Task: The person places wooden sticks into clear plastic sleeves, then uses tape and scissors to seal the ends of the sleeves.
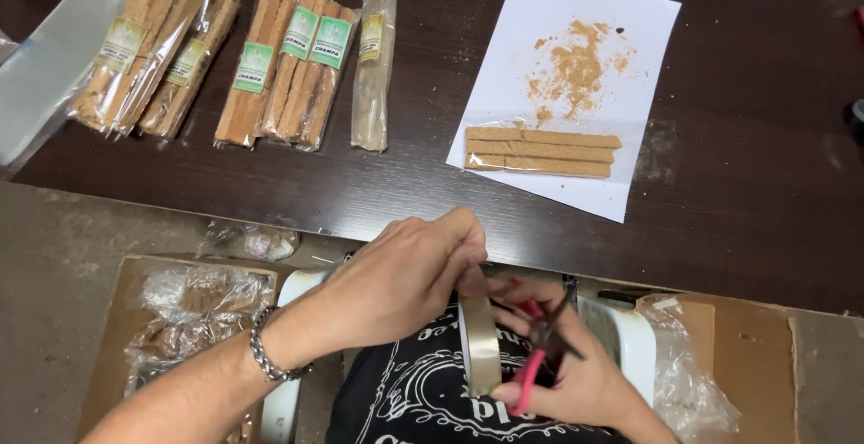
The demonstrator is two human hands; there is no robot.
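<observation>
Both busy: left hand (409,278) pinches tape roll (480,345); right hand (567,376) grips scissors (540,349) beside it.

Bare bench (738,183) lies open to the right of the white paper sheet (576,57), and a dark strip runs free along the near edge below the packets. The sheet itself carries a crumb heap (576,66) and a flat packet of sticks (540,152). To the left, wrapped stick bundles (270,66) crowd the far bench, with narrow gaps between them. A clear plastic bag (49,57) blocks the left corner.
</observation>
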